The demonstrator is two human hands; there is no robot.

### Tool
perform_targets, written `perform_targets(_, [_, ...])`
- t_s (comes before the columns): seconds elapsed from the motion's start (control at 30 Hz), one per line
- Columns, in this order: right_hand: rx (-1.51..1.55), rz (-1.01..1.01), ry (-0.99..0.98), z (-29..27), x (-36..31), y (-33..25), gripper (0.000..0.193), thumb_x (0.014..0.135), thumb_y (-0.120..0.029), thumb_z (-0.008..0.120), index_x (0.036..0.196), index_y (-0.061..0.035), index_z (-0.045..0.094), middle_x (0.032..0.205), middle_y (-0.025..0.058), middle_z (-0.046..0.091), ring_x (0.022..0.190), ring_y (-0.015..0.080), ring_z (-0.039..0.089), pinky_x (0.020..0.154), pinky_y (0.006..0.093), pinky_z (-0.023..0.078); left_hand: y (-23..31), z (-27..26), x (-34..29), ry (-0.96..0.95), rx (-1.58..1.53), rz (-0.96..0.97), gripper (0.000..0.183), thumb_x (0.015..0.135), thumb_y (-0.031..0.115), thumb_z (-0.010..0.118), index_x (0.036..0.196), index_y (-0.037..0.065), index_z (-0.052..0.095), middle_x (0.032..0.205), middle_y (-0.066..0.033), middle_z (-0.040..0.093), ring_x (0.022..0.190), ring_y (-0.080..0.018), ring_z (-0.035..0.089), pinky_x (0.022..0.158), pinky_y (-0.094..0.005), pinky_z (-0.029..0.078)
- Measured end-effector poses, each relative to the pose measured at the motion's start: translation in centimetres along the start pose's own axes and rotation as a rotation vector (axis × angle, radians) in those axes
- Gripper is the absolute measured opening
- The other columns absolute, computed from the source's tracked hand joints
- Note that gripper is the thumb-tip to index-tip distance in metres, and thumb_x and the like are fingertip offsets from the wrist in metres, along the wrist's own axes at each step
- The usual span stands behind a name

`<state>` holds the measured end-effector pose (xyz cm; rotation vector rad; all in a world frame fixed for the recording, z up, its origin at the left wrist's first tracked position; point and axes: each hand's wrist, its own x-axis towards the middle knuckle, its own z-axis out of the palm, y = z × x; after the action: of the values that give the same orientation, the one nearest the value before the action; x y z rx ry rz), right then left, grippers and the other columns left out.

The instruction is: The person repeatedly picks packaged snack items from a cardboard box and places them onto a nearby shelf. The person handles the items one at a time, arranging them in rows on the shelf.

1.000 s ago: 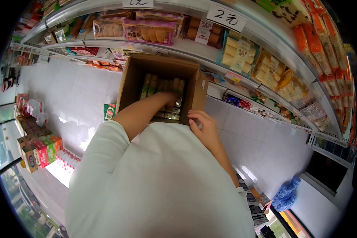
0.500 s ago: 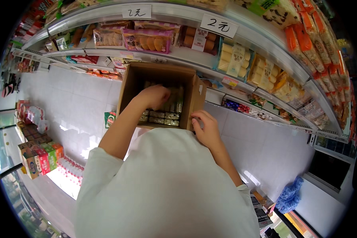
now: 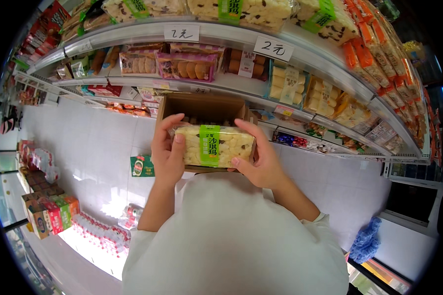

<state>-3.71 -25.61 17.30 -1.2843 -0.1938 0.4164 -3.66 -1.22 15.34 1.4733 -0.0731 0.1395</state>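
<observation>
A clear packet of puffed pastry cake, pale with dark raisin-like bits and a green label band, is held level between my two hands. My left hand grips its left end, thumb on the front face. Around the right end, my right hand is closed with its thumb at the lower corner. Just beyond and beneath the packet stands an open cardboard box. The packet and my hands cover most of its inside.
A curved shelf of packaged cakes and breads runs across the front; more of the raisin-dotted packets lie on its top level. Lower down are roll cakes. A green carton sits on the floor at left, near wrapped bottles.
My left hand has come out of the box with a packet. My right hand has left the box's side and taken the packet's other end. The view has shifted slightly.
</observation>
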Motion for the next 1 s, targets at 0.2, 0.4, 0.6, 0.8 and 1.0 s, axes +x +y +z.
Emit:
perform_targets(0.2, [0.372, 0.147, 0.183, -0.3, 0.7, 0.0, 0.025, 0.110, -0.020, 0.051, 0.131, -0.0071, 0.054, 0.111, 0.0099, 0.064, 0.091, 0.0173, 0.070, 0.064, 0.0349, 0.065, -0.7, 2.2, -1.3, -0.045, 0.334, 0.317, 0.030, 0.110, 0.018, 0.045, 0.130, -0.003, 0.056, 0.125, -0.0113, 0.061, 0.111, -0.0195, 0.059, 0.098, -0.0331, 0.047])
perform_targets(0.4, [-0.436, -0.513, 0.294, -0.9, -0.8, 0.1, 0.034, 0.110, -0.032, 0.052, 0.127, -0.0034, 0.059, 0.111, 0.0099, 0.066, 0.093, 0.0175, 0.069, 0.073, 0.0309, 0.059, -0.1, 3.5, -0.4, -0.088, 0.101, 0.100, 0.044, 0.111, 0.038, 0.050, 0.121, -0.004, 0.058, 0.119, -0.0145, 0.063, 0.104, -0.0206, 0.061, 0.092, -0.0324, 0.048])
perform_targets(0.6, [-0.163, -0.296, 0.455, -1.4, -2.2, 1.4, 0.033, 0.102, -0.028, 0.068, 0.122, -0.0014, 0.065, 0.116, 0.0126, 0.066, 0.106, 0.0240, 0.065, 0.094, 0.0331, 0.050, -0.9, 4.3, 0.5, -0.154, 0.108, 0.477, 0.030, 0.106, 0.023, 0.059, 0.117, -0.005, 0.062, 0.107, -0.0190, 0.067, 0.096, -0.0260, 0.065, 0.087, -0.0330, 0.051])
perform_targets(0.8, [-1.285, -0.683, 0.158, -1.9, -1.4, -7.0, 0.054, 0.076, -0.017, 0.086, 0.125, -0.0069, 0.065, 0.115, 0.0138, 0.067, 0.102, 0.0315, 0.066, 0.090, 0.0392, 0.054, 0.5, 4.1, 2.1, -0.325, 0.146, 0.606, 0.033, 0.103, 0.025, 0.064, 0.119, -0.005, 0.063, 0.111, -0.0217, 0.069, 0.097, -0.0306, 0.069, 0.085, -0.0374, 0.055])
perform_targets(1.0, [-1.433, -0.534, -0.023, -1.8, -0.9, -11.9, 0.060, 0.069, -0.015, 0.089, 0.124, -0.0089, 0.067, 0.108, 0.0118, 0.072, 0.096, 0.0324, 0.071, 0.083, 0.0431, 0.058, 1.5, 4.0, 2.6, -0.235, 0.192, 0.699, 0.056, 0.107, 0.034, 0.058, 0.146, -0.003, 0.041, 0.136, -0.0280, 0.058, 0.110, -0.0339, 0.067, 0.089, -0.0410, 0.057])
